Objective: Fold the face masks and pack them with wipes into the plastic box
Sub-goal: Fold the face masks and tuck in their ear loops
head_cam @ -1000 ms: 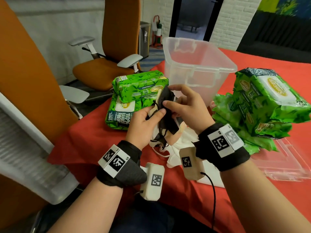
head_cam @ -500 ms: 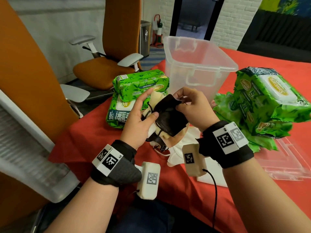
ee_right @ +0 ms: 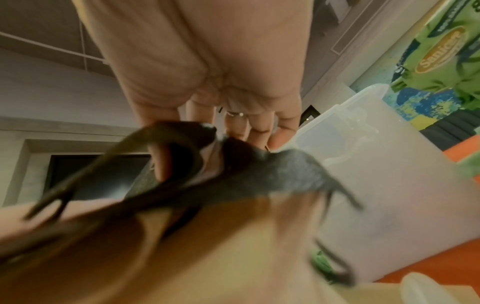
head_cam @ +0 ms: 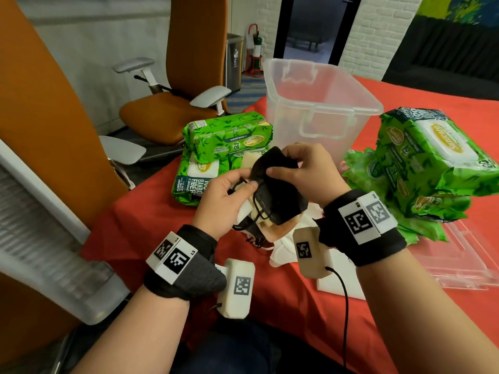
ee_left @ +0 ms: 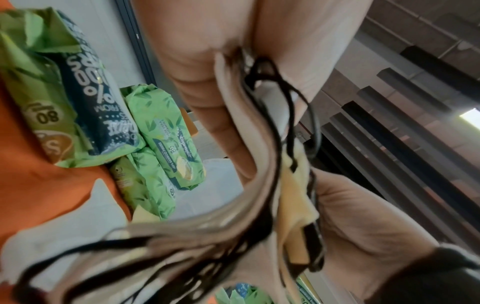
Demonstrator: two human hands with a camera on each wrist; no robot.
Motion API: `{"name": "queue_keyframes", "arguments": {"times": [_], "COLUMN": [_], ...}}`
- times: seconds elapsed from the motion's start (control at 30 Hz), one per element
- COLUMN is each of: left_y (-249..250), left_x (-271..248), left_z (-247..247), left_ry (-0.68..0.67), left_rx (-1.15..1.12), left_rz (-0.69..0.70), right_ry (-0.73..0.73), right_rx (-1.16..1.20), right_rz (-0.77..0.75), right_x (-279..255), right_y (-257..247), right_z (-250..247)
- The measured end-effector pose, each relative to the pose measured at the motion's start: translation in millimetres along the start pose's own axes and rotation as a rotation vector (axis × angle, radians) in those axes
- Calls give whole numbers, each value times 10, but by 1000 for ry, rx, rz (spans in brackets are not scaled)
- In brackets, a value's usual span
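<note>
1. Step in hand, as judged: folding. Both hands hold a black face mask [head_cam: 272, 190] in the air above the desk [head_cam: 310, 306], short of the plastic box [head_cam: 321, 103].

2. Left hand [head_cam: 224, 203] grip: closed. Thumb and fingers pinch a bundle of masks [ee_left: 259, 185], beige and pale layers with black ear loops trailing below the grip. The black mask lies against this bundle, on its right side.

3. Right hand [head_cam: 305, 176] grip: closed on the black mask. The thumb presses its upper face and the fingers curl over its far edge. The right wrist view shows the dark fabric pinched at the fingertips, though blurred.

4. Below both grips, more loose masks [head_cam: 286, 247], white and beige, lie in a heap on the desk.

5. Wipes: one stack of green packs [head_cam: 226, 141] sits beyond the left grip, a second pile [head_cam: 432, 163] to the right of the right grip. All are still outside the box.

6. The box stands open just beyond the right grip. It looks empty, though its frosted walls make that uncertain. Its clear lid [head_cam: 459, 255] lies flat on the desk, right of the right wrist.

7. Next move calls for, as judged: crease the black mask flat, tuck in its loops so nothing snags, then add it to the bundle held on the left. Packing has not begun.
</note>
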State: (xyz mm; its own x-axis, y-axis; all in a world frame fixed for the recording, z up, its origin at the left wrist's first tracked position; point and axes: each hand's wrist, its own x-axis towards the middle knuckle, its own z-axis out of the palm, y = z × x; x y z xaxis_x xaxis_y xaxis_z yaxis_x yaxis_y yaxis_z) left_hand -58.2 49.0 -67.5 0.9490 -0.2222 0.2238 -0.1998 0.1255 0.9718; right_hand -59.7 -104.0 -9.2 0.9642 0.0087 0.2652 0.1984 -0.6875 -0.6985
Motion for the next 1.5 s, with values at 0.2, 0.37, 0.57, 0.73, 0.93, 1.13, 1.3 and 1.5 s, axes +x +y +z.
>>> {"name": "queue_keyframes", "arguments": {"times": [0.2, 0.37, 0.57, 0.73, 0.93, 1.13, 1.3, 1.5], "left_y": [16, -6, -51, 10, 94, 3, -20, -63], "left_x": [24, 27, 35, -5, -47, 0, 15, 9], "left_z": [-71, -90, -68, -52, 2, -73, -125, -89], "left_ry": [142, 95, 76, 81, 80, 149, 187, 97], "left_rx": [-31, 109, 208, 196, 44, 188, 273, 363], "left_rz": [12, 70, 64, 63, 2, -7, 17, 14], "right_ry": [69, 106, -53, -93, -79, -160, -134, -68], "right_rx": [268, 239, 338, 248, 267, 117, -62, 14], "right_rz": [127, 121, 67, 23, 12, 58, 163, 6], "right_x": [-2, -4, -35, -56, -53, -37, -20, 118], "right_y": [131, 142, 3, 5, 27, 158, 286, 124], "right_z": [-89, -149, -55, 20, 82, 7, -146, -44]}}
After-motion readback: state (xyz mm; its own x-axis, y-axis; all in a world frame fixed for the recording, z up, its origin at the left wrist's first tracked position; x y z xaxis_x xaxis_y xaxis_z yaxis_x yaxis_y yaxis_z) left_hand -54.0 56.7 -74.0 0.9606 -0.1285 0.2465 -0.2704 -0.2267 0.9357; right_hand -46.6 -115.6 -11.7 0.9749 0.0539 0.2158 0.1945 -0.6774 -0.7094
